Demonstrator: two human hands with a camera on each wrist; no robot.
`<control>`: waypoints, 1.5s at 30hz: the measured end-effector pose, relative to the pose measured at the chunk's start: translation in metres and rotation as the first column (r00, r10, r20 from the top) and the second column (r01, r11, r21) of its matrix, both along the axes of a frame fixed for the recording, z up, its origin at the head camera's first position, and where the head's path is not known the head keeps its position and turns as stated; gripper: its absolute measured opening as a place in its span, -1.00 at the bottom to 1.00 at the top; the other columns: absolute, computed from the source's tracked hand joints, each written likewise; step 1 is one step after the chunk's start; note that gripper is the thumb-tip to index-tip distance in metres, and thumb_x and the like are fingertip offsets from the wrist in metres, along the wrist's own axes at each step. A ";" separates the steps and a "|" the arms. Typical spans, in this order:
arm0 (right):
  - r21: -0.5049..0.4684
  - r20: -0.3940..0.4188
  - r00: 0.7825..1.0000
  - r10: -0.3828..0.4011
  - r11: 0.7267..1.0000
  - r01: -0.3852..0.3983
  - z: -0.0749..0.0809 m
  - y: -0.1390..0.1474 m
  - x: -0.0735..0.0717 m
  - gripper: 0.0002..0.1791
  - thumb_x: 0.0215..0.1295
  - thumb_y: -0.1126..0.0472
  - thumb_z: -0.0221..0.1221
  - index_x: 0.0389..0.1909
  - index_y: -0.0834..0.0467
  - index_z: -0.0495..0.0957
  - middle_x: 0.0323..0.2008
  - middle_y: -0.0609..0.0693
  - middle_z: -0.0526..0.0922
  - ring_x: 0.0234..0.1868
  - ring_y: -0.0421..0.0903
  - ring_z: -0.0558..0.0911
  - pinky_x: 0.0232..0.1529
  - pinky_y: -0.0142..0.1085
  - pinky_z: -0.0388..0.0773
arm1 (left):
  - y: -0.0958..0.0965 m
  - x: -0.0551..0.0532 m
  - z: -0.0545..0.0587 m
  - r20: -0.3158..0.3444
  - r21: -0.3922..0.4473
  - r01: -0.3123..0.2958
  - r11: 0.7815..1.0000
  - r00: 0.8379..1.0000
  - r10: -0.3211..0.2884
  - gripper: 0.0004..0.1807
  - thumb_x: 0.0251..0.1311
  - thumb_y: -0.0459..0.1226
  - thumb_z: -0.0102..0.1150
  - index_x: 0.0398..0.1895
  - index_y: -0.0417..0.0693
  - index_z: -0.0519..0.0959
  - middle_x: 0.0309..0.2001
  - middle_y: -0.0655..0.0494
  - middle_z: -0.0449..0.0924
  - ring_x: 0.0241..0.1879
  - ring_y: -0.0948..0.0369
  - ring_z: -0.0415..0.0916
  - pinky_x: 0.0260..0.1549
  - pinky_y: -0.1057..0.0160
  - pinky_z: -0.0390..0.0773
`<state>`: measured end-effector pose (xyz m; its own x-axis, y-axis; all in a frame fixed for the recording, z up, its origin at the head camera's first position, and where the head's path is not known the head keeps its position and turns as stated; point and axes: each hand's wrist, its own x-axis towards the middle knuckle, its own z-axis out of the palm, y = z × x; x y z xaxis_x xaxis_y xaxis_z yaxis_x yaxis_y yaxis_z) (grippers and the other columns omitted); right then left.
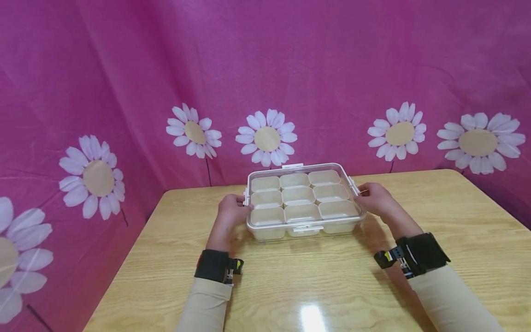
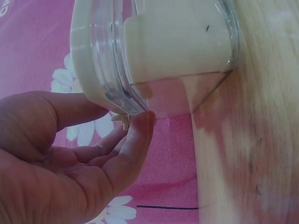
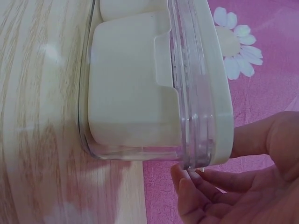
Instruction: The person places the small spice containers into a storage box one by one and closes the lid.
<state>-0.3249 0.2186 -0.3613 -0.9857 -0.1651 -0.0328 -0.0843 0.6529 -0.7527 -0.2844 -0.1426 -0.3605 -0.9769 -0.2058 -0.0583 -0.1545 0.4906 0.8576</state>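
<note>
A clear rectangular storage box (image 1: pixel 265 227) with a cream-rimmed lid stands on the wooden table, rows of cream inner cups (image 1: pixel 298 195) showing through its top. At its left end my left hand (image 1: pixel 233 211) pinches the side latch (image 2: pixel 124 120), thumb against the lid rim and fingers below it. Opposite, my right hand (image 1: pixel 375 199) grips the right side latch (image 1: pixel 353 185), which sticks outward. In the right wrist view the thumb lies by the lid rim (image 3: pixel 222 93), fingertips under its edge. The front latch (image 1: pixel 305 230) and back latch (image 1: pixel 292 165) are untouched.
The wooden table (image 1: pixel 274 286) extends in front of the box and to both sides. Behind it and along the left hangs a magenta cloth (image 1: pixel 323 83) printed with white daisies. Black wrist straps (image 1: pixel 212 266) with small cameras sit on both forearms.
</note>
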 end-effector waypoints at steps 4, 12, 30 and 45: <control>-0.003 -0.014 1.000 0.000 1.000 0.000 0.000 0.000 0.000 -0.50 0.39 0.30 0.08 0.15 0.64 0.34 0.00 0.52 0.52 0.00 0.26 0.53 0.02 0.01 0.56 | 0.000 0.000 0.001 0.002 -0.006 -0.002 1.000 1.000 0.002 -0.56 0.33 -0.37 0.24 0.21 -0.44 0.50 0.03 -0.31 0.63 0.06 -0.07 0.60 0.04 0.08 0.60; -0.005 0.007 1.000 -0.013 1.000 0.013 0.002 -0.001 0.000 -0.49 0.41 0.30 0.07 0.20 0.63 0.30 0.02 0.50 0.49 0.00 0.24 0.51 0.01 -0.02 0.56 | -0.001 -0.003 0.002 -0.030 0.001 -0.001 1.000 1.000 0.002 -0.54 0.30 -0.39 0.25 0.22 -0.44 0.49 0.05 -0.31 0.62 0.10 -0.07 0.59 0.06 0.08 0.59; 0.012 0.036 0.999 -0.002 1.000 0.001 0.003 0.000 0.003 -0.47 0.41 0.28 0.07 0.20 0.63 0.29 0.05 0.52 0.47 0.04 0.27 0.50 0.08 0.04 0.53 | 0.000 -0.005 -0.003 -0.003 -0.005 0.001 1.000 1.000 -0.001 -0.54 0.33 -0.38 0.24 0.24 -0.42 0.48 0.07 -0.29 0.61 0.10 -0.06 0.57 0.06 0.09 0.59; 0.026 0.098 0.995 -0.009 1.000 0.006 0.005 -0.001 0.004 -0.43 0.44 0.26 0.04 0.25 0.63 0.21 0.12 0.54 0.38 0.06 0.29 0.46 0.09 0.05 0.55 | -0.002 -0.007 -0.006 0.033 -0.050 0.019 0.999 0.999 -0.018 -0.50 0.37 -0.31 0.20 0.29 -0.37 0.41 0.12 -0.36 0.56 0.14 -0.11 0.56 0.11 0.04 0.54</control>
<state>-0.3214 0.2174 -0.3568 -0.9788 -0.1557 -0.1334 -0.0061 0.6725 -0.7401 -0.2915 -0.1446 -0.3663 -0.9783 -0.1911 -0.0798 -0.1721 0.5358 0.8266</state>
